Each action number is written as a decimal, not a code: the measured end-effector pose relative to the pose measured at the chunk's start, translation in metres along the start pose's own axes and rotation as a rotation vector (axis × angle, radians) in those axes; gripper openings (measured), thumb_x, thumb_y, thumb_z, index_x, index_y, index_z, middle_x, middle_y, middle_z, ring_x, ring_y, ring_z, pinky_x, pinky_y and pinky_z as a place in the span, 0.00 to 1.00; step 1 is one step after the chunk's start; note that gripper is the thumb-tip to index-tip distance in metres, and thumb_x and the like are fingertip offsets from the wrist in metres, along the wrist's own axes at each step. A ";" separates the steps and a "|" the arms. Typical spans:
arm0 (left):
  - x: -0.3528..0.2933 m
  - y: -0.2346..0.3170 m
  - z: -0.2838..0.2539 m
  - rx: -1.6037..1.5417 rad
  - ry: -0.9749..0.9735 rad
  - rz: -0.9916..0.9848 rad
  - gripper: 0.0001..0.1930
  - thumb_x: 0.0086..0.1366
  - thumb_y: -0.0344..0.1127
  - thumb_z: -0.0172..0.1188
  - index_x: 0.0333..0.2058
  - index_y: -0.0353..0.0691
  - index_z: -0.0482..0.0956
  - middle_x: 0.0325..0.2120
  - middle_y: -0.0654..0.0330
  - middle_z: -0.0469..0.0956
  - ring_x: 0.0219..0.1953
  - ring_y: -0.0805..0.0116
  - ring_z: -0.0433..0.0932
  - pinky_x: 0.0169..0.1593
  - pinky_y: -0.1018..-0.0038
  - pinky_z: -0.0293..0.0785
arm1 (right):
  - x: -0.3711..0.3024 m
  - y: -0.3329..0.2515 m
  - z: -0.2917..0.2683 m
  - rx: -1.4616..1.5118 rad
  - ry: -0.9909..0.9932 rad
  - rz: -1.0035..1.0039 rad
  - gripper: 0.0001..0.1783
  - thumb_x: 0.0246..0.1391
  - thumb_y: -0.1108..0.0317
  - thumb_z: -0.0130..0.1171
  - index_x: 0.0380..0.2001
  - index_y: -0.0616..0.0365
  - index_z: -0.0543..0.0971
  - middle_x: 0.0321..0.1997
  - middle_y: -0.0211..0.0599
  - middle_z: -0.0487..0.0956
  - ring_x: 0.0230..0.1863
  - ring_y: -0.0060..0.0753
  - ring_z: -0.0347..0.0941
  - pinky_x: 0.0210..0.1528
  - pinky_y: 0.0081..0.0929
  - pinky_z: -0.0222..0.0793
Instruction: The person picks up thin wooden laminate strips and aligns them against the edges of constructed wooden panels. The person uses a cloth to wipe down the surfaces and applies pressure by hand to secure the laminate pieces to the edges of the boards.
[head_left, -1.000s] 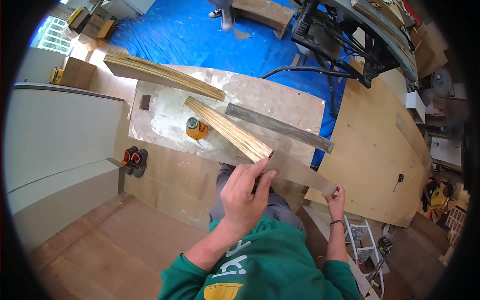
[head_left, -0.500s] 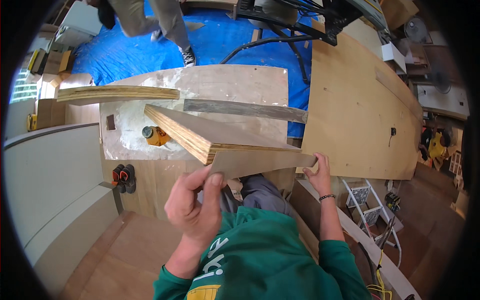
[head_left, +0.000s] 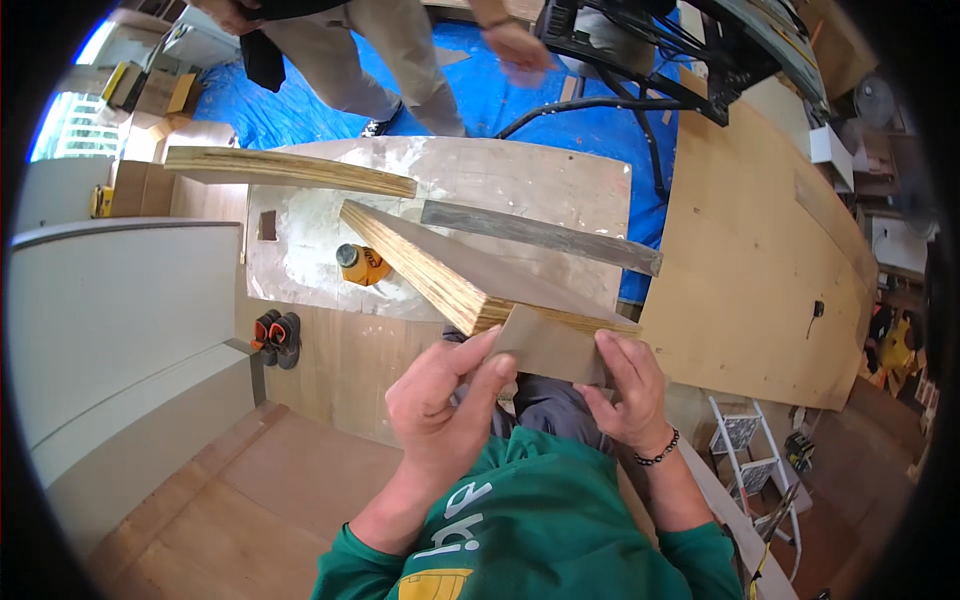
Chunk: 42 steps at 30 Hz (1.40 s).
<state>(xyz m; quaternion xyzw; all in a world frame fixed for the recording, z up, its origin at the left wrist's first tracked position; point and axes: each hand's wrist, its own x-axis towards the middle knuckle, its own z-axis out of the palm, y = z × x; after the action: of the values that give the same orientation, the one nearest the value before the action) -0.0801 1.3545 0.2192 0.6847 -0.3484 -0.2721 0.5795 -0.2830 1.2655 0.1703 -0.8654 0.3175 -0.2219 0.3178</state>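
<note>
A thin grey-brown strip (head_left: 550,347), like edge banding, lies against the front edge of a thick plywood panel (head_left: 420,262) with a grey-brown top face. Its left end is pinched between the thumb and fingers of my left hand (head_left: 450,395), beside the panel's near corner. Farther right, my right hand (head_left: 632,390) grips the strip between thumb and fingers, close to the panel's edge. A yellow bottle with a dark cap (head_left: 362,264) stands left of the panel on the stained worktop (head_left: 330,175).
Another plywood piece (head_left: 290,170) and a grey strip of board (head_left: 540,236) lie on the worktop. A large plywood sheet (head_left: 765,240) is at right, near a stepladder (head_left: 745,450). Shoes (head_left: 278,338) sit on the floor. Another person (head_left: 370,60) stands on the blue tarp (head_left: 310,105).
My right hand has moved left along the strip, closer to my left hand. The view has shifted, and the other person has moved, with a hand now showing at the top.
</note>
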 end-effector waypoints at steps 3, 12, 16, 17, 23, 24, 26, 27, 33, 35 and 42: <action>0.013 0.012 -0.012 0.285 -0.062 0.158 0.22 0.48 0.25 0.72 0.45 0.33 0.80 0.24 0.58 0.77 0.22 0.75 0.74 0.25 0.80 0.69 | 0.006 0.006 0.002 0.039 -0.005 0.045 0.37 0.33 0.75 0.70 0.54 0.61 0.73 0.50 0.47 0.75 0.48 0.48 0.72 0.49 0.38 0.68; 0.075 -0.020 -0.048 0.317 -0.480 0.294 0.36 0.37 0.36 0.75 0.51 0.42 0.78 0.48 0.57 0.77 0.52 0.54 0.73 0.61 0.54 0.62 | 0.014 0.009 0.011 0.167 -0.079 0.170 0.37 0.33 0.81 0.68 0.54 0.61 0.72 0.56 0.48 0.74 0.56 0.49 0.70 0.59 0.37 0.64; 0.091 -0.033 -0.046 0.226 -0.639 0.276 0.35 0.37 0.37 0.75 0.50 0.47 0.78 0.46 0.60 0.78 0.52 0.58 0.74 0.65 0.49 0.55 | 0.017 0.007 0.017 0.154 -0.110 0.194 0.38 0.33 0.83 0.68 0.54 0.61 0.71 0.57 0.47 0.73 0.56 0.49 0.70 0.59 0.37 0.64; 0.093 -0.034 -0.046 0.204 -0.664 0.270 0.35 0.36 0.37 0.75 0.50 0.48 0.79 0.46 0.61 0.78 0.52 0.59 0.74 0.66 0.48 0.53 | 0.017 0.007 0.017 0.144 -0.110 0.191 0.38 0.33 0.83 0.68 0.54 0.61 0.71 0.57 0.47 0.74 0.57 0.49 0.70 0.59 0.37 0.64; 0.098 -0.048 -0.042 0.084 -0.671 0.279 0.35 0.36 0.39 0.76 0.50 0.50 0.79 0.42 0.63 0.79 0.51 0.61 0.75 0.67 0.49 0.51 | 0.013 0.008 0.020 0.146 -0.097 0.251 0.37 0.34 0.84 0.67 0.54 0.60 0.71 0.56 0.46 0.74 0.58 0.47 0.69 0.59 0.37 0.64; 0.098 -0.049 -0.042 0.080 -0.660 0.284 0.35 0.36 0.40 0.76 0.50 0.50 0.79 0.42 0.63 0.79 0.51 0.61 0.75 0.67 0.50 0.51 | 0.013 0.008 0.021 0.155 -0.095 0.256 0.37 0.34 0.84 0.67 0.54 0.60 0.71 0.56 0.46 0.74 0.58 0.47 0.69 0.59 0.37 0.64; 0.095 -0.052 -0.041 0.072 -0.644 0.294 0.35 0.36 0.43 0.75 0.50 0.50 0.79 0.42 0.63 0.79 0.51 0.61 0.74 0.67 0.50 0.51 | 0.012 0.008 0.023 0.170 -0.088 0.273 0.37 0.34 0.84 0.67 0.54 0.60 0.71 0.56 0.46 0.74 0.58 0.46 0.69 0.60 0.37 0.64; 0.095 -0.053 -0.042 0.074 -0.650 0.308 0.35 0.36 0.44 0.75 0.50 0.50 0.79 0.42 0.63 0.79 0.52 0.61 0.74 0.67 0.51 0.51 | 0.012 0.007 0.023 0.177 -0.084 0.281 0.37 0.34 0.84 0.67 0.54 0.59 0.71 0.56 0.45 0.74 0.58 0.46 0.69 0.60 0.37 0.64; 0.098 -0.056 -0.043 0.069 -0.663 0.351 0.34 0.39 0.49 0.73 0.49 0.50 0.80 0.42 0.62 0.78 0.53 0.60 0.73 0.67 0.51 0.50 | 0.015 0.003 0.025 0.121 -0.080 0.288 0.37 0.35 0.83 0.67 0.54 0.59 0.71 0.56 0.45 0.74 0.58 0.46 0.69 0.61 0.37 0.63; 0.098 -0.056 -0.044 0.064 -0.654 0.371 0.33 0.40 0.50 0.73 0.49 0.50 0.80 0.43 0.62 0.78 0.54 0.60 0.73 0.68 0.51 0.50 | 0.013 0.001 0.027 0.133 -0.074 0.317 0.36 0.36 0.83 0.67 0.54 0.60 0.71 0.57 0.45 0.73 0.59 0.45 0.68 0.61 0.36 0.63; 0.102 -0.056 -0.047 0.089 -0.677 0.409 0.32 0.40 0.48 0.73 0.48 0.49 0.79 0.45 0.63 0.77 0.58 0.59 0.69 0.68 0.51 0.47 | 0.007 0.000 0.032 0.164 -0.050 0.365 0.35 0.39 0.82 0.68 0.55 0.62 0.70 0.58 0.46 0.72 0.60 0.43 0.68 0.62 0.35 0.61</action>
<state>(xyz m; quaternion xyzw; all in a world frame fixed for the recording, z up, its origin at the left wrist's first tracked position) 0.0274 1.3072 0.1756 0.4971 -0.6603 -0.3461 0.4440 -0.2594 1.2739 0.1496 -0.7700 0.4422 -0.1639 0.4299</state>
